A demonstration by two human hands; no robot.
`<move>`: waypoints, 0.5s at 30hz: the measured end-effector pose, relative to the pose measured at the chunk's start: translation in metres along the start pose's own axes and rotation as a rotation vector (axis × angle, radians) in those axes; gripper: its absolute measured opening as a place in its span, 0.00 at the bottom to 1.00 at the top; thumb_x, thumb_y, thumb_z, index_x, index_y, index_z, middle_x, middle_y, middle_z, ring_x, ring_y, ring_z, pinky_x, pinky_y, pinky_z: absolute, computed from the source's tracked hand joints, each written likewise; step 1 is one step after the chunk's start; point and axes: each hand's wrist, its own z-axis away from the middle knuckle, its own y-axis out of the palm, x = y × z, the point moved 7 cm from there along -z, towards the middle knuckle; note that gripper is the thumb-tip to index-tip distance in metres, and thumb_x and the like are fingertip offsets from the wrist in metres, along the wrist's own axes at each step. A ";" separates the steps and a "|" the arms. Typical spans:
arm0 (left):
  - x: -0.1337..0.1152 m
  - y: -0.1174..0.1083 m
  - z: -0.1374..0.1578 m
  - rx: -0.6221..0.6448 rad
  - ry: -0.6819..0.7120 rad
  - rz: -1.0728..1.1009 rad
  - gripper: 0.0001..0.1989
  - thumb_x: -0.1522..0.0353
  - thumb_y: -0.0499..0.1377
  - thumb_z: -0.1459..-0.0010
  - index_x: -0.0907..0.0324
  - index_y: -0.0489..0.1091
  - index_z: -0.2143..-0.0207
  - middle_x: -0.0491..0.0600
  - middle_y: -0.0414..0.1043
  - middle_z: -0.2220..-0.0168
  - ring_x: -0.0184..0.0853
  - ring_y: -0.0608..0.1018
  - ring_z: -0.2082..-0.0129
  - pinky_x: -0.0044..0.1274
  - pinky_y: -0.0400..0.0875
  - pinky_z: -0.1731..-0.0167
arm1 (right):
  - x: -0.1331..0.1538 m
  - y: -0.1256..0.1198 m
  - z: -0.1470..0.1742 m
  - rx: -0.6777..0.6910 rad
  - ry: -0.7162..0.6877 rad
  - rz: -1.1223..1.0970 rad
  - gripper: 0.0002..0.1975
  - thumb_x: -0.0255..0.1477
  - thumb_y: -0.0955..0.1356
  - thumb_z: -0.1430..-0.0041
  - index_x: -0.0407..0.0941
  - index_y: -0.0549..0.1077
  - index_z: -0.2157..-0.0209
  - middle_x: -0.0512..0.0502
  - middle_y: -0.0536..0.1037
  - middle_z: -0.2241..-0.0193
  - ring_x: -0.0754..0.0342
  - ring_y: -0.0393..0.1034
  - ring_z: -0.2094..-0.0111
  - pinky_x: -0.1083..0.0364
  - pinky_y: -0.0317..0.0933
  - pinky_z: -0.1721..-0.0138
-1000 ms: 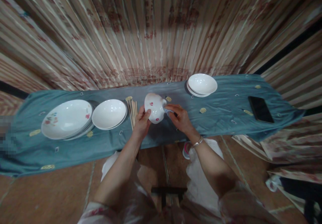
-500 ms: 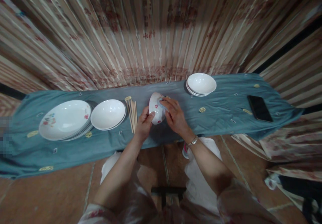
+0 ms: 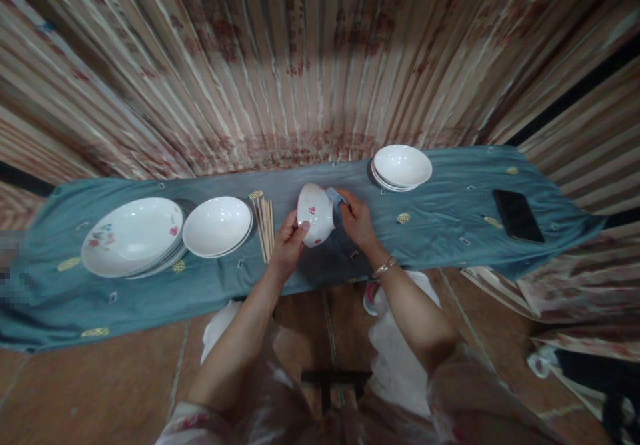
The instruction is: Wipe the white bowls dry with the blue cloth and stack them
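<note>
A white bowl (image 3: 315, 217) with red marks is tipped on its side above the table, its base turned to the right. My left hand (image 3: 289, 241) is closed on its rim, thumb on the outer wall. My right hand (image 3: 356, 218) pinches a bluish cloth (image 3: 336, 196) against the bowl's base; most of the cloth is hidden by the fingers. Just left of my left hand lie several wooden chopsticks (image 3: 265, 228). A stack of white bowls (image 3: 217, 227) stands beyond them.
Stacked oval plates (image 3: 135, 238) with flower prints stand at the left. More stacked bowls (image 3: 403, 166) are at the back right, and a black phone (image 3: 519, 215) lies at the far right. A green cloth (image 3: 435, 245) covers the table; a pleated curtain (image 3: 320, 65) hangs behind.
My right hand has moved from the bowl's outer wall to its base, with the cloth. The bowl stays in my left hand, slightly turned.
</note>
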 end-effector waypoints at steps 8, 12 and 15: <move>0.004 -0.012 -0.006 -0.085 0.013 0.084 0.24 0.56 0.72 0.50 0.56 0.74 0.54 0.51 0.81 0.57 0.42 0.80 0.53 0.30 0.75 0.53 | -0.040 0.014 0.021 0.011 0.290 0.006 0.16 0.34 0.60 0.38 0.43 0.77 0.61 0.46 0.78 0.70 0.49 0.72 0.65 0.50 0.68 0.55; 0.003 -0.016 -0.007 -0.121 0.011 0.133 0.23 0.57 0.73 0.51 0.56 0.75 0.55 0.51 0.81 0.56 0.43 0.81 0.52 0.33 0.76 0.51 | -0.038 0.025 0.043 0.036 0.317 -0.006 0.17 0.36 0.60 0.36 0.44 0.76 0.57 0.44 0.80 0.66 0.48 0.75 0.62 0.48 0.69 0.51; 0.004 -0.018 -0.008 -0.145 0.003 0.154 0.22 0.58 0.73 0.51 0.56 0.75 0.56 0.49 0.81 0.56 0.41 0.81 0.53 0.32 0.76 0.51 | -0.027 0.032 0.059 0.042 0.262 0.023 0.23 0.36 0.59 0.34 0.43 0.70 0.42 0.37 0.80 0.50 0.45 0.75 0.48 0.44 0.66 0.41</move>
